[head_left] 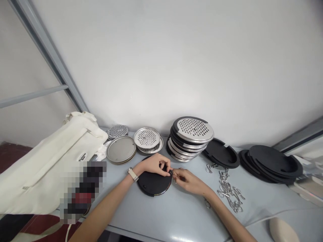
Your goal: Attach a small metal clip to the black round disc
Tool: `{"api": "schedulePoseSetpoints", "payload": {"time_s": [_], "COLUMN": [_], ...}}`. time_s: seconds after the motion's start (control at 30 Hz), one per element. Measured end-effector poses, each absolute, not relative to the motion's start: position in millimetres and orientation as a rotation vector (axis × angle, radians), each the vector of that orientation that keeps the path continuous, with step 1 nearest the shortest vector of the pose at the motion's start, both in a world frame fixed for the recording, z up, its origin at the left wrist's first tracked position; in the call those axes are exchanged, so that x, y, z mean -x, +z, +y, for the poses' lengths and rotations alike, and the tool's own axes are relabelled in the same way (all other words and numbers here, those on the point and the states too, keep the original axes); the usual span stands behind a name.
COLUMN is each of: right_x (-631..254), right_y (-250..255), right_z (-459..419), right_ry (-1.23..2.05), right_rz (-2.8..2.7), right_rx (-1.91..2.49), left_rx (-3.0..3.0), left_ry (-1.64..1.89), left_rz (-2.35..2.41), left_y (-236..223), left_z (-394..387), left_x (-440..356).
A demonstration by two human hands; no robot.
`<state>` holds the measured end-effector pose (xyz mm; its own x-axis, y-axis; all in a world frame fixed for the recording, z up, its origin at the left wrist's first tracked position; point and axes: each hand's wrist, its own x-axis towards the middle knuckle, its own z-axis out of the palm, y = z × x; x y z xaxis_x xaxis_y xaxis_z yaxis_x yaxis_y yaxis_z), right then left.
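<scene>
A black round disc (154,184) with a shiny edge at its lower right lies on the table in front of me. My left hand (156,164) is over its upper right part, thumb and fingers pinched near the rim. My right hand (186,178) meets it from the right, its fingers closed around a small wire clip (172,172), mostly hidden by the fingertips. What the left fingertips grip is too small to make out. Several loose bent wire clips (228,191) are scattered right of my right forearm, and another wire clip (207,203) lies by that forearm.
Behind the disc stands a tall stack of perforated metal plates with black rims (194,129). Smaller perforated plates (147,138) and plain metal discs (121,149) are to its left. Black round trays (222,153) and stacked black discs (274,161) stand right. A cream bag (58,158) occupies the left.
</scene>
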<state>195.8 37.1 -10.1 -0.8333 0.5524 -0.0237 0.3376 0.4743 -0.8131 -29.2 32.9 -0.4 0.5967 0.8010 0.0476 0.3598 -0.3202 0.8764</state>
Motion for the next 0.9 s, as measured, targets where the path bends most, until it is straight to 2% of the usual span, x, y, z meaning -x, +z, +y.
{"api": "schedulePoseSetpoints", "payload": {"time_s": [0.5, 0.9], "right_x": [-192.9, -193.4], "right_y": [-8.8, -8.5], "right_z": [35.2, 35.4], "right_ry": [1.169, 1.206], "right_rz": [-2.498, -2.462], "right_rx": [0.762, 0.813], "left_rx": [-1.996, -2.017], "left_ry": [0.610, 0.600], "left_rz": [0.892, 0.880], "left_y": [4.2, 6.1], "left_z": [32.9, 32.6], "left_x": [28.6, 29.0]}}
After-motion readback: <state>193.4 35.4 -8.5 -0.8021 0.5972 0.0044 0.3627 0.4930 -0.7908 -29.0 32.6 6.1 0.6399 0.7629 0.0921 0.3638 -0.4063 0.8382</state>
